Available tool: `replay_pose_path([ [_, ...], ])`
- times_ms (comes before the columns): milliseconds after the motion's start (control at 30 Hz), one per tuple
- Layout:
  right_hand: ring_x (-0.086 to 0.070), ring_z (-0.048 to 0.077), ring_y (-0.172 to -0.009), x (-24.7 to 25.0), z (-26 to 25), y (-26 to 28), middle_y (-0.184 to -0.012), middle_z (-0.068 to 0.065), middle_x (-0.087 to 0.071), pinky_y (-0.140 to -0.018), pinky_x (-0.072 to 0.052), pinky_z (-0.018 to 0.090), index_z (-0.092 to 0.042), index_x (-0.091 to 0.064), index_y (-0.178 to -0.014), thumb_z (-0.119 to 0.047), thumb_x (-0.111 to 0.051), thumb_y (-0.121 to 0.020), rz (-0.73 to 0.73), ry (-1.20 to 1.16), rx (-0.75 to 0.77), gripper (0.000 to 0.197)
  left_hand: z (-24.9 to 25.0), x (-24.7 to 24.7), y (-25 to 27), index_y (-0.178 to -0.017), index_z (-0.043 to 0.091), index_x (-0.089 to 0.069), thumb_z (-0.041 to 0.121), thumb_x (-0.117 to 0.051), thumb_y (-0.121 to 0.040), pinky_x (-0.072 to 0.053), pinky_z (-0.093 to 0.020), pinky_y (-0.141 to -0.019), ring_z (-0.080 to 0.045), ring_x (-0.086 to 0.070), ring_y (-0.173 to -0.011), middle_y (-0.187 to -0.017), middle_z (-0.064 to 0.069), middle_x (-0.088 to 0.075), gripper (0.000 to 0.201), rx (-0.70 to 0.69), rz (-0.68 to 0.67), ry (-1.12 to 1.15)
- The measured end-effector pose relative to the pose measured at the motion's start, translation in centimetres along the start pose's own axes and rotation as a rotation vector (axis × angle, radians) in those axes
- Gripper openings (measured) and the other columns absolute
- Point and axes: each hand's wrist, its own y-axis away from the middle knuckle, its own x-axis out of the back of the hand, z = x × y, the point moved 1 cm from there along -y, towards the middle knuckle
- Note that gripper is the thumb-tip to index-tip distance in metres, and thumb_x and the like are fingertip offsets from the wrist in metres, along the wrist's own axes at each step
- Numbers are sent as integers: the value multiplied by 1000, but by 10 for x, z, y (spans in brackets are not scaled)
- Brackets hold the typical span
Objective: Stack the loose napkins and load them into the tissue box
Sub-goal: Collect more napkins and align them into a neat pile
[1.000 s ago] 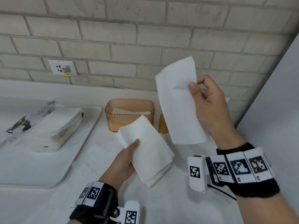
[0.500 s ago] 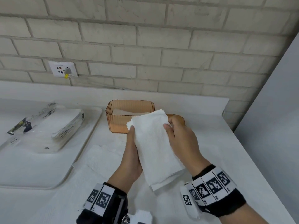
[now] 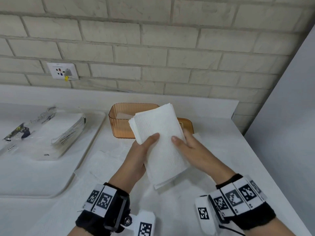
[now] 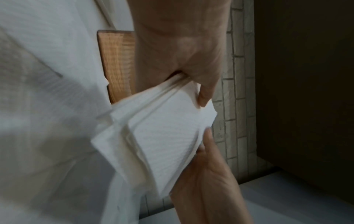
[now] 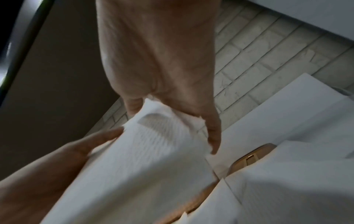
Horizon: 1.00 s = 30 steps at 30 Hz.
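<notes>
I hold a stack of white folded napkins (image 3: 162, 142) in both hands above the counter, in front of the tissue box. My left hand (image 3: 141, 150) grips its left edge with the thumb on top. My right hand (image 3: 187, 147) grips its right edge, also thumb on top. The amber ribbed tissue box (image 3: 119, 123) stands open behind the stack, with something white inside. Its amber lid (image 3: 186, 124) lies to its right. In the left wrist view the stack (image 4: 164, 136) fans slightly at one end. More loose napkins (image 3: 104, 162) lie flat on the counter under my hands.
A white tray (image 3: 95, 130) at the left carries a plastic-wrapped napkin pack (image 3: 56, 133). A brick wall with a socket (image 3: 62, 70) runs behind the counter. A grey panel (image 3: 289, 116) closes off the right side.
My right hand brought the single raised napkin down onto the stack in my left hand. Both hands now grip the stack, a little closer to the box.
</notes>
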Motion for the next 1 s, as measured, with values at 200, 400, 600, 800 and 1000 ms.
replay_pose_path([
  [200,-57,0,-94,8,10,6,-106,-12,-59,-77,-44,19,-26,-35,-135,-48,-44,-91,89,-32,-46,50,1,-4,-4,-122,14,-56,21,-56,-91,-58,-42,-79,-26,-69,-99,-111,-9,-71,32,-14,67,174],
  [400,-71,25,-86,0,22,14,-93,5,-73,-83,-53,40,-15,-54,-112,-43,-50,-92,-54,-286,-243,34,-3,6,-10,-135,15,-48,30,-48,-96,-59,-41,-76,-23,-67,-105,-121,-6,-67,42,-81,168,490],
  [600,-68,18,-70,-4,16,9,-82,4,-71,-62,-49,27,-11,-60,-93,-28,-53,-94,47,-331,-99,18,-9,10,-12,-138,13,-46,39,-45,-95,-55,-46,-86,-27,-60,-116,-129,-10,-62,50,-92,196,589],
  [800,-60,12,-58,-8,10,6,-73,-1,-66,-56,-42,26,-11,-57,-80,-18,-55,-93,110,-252,-37,16,-10,16,-15,-132,16,-52,49,-36,-97,-53,-47,-87,-26,-62,-113,-123,-8,-66,51,-102,233,650],
  [1000,-58,10,-52,-12,4,6,-78,0,-66,-50,-40,15,-16,-56,-76,-20,-65,-87,253,-122,21,15,-16,21,-15,-129,16,-55,47,-35,-98,-54,-48,-84,-25,-63,-110,-123,-8,-66,48,-97,277,724],
])
